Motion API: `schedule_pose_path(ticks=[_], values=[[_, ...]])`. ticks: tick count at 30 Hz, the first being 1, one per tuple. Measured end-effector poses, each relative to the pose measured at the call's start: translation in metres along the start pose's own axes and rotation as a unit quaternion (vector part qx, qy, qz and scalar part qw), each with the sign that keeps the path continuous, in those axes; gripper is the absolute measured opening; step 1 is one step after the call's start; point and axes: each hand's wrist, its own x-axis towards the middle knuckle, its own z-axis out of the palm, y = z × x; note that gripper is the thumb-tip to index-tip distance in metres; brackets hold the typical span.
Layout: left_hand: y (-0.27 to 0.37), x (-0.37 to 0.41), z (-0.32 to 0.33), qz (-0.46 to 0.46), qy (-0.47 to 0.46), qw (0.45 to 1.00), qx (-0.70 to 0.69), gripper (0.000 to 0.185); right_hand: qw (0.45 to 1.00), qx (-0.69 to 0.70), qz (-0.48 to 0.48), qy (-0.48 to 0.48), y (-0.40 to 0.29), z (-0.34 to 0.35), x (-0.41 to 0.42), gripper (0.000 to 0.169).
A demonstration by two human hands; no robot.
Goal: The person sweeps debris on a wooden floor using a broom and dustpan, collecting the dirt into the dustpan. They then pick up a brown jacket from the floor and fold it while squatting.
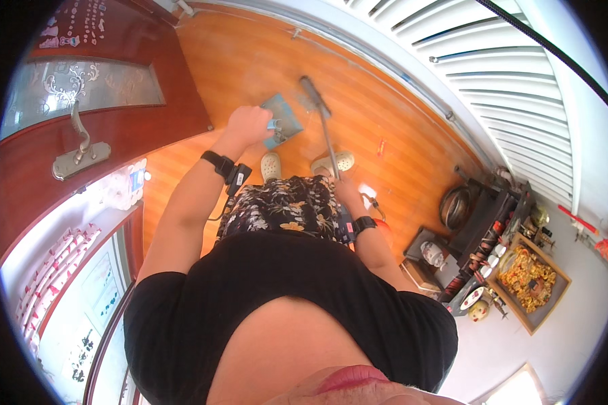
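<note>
My left hand (251, 125) is closed on the handle of a blue dustpan (287, 112), whose pan lies at or just above the wood floor in front of my feet; some debris shows in it. In my right hand (346, 192), beside my thigh, is the stick of a broom (327, 132). The dark broom head (315, 96) is on the floor, to the right of the dustpan and apart from it, with greyish dust or hair near its bristles.
An open red-brown door (177, 111) with a metal handle stands at left. A white radiator (517, 96) and pipes (451, 117) run along the right wall. A small red wrapper (381, 147) lies on the floor. A dark shelf (479, 223) with ornaments and a metal basin (455, 206) stand at right.
</note>
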Motion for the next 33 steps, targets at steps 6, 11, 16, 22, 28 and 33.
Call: schedule_pose_path(ticks=[6,11,16,22,28,33], values=[[0.005,0.036,-0.015,0.004,-0.038,0.999,0.001,0.025,0.994,-0.006,0.078,0.071,0.082,-0.019,0.072,0.041],[0.018,0.055,-0.015,0.012,-0.021,1.0,0.018,0.025,0.993,-0.038,0.094,0.057,0.058,0.013,0.075,0.048],[0.025,0.062,-0.026,0.001,-0.056,0.998,0.024,0.024,0.997,-0.075,-0.01,0.028,0.005,0.05,-0.002,0.042],[0.025,0.068,-0.026,-0.008,-0.061,0.998,0.02,0.026,0.995,-0.081,-0.032,-0.049,0.016,0.041,-0.06,0.042],[0.017,0.054,-0.029,0.002,-0.042,0.999,0.013,0.026,0.993,-0.11,-0.026,0.03,0.03,0.017,-0.048,0.047],[0.015,0.053,-0.023,0.001,-0.056,0.998,0.033,0.027,0.99,-0.086,-0.059,0.097,0.008,0.016,0.045,0.035]])
